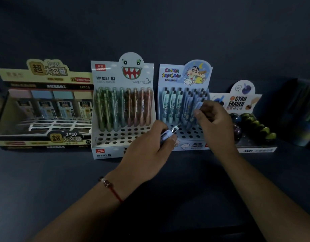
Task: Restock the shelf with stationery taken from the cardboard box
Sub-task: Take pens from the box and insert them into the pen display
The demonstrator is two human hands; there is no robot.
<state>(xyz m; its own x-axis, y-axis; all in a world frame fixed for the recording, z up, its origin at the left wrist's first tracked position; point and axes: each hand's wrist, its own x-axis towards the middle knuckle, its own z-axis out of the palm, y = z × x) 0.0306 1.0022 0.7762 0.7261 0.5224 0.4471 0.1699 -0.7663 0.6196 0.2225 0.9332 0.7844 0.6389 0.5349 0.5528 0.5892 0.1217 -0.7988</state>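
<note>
On the dark shelf (46, 172) stands a blue Crayon Shin-chan pencil display box (170, 74) with several mechanical pencils upright in its back rows. My left hand (147, 152) is in front of it, shut on a few pale blue mechanical pencils (170, 132) whose metal tips point toward the box's holes. My right hand (215, 119) is over the right side of the same box, pinching one blue pencil (200, 105) among the standing ones. The cardboard box is not in view.
Left of it stands a white monster-face pencil display (122, 109), half full, with open holes in front. At far left sits a yellow lead-refill tray (44, 102). At the right is a Gyro Eraser display (245, 102) with round erasers. A dark box (301, 110) fills the far right.
</note>
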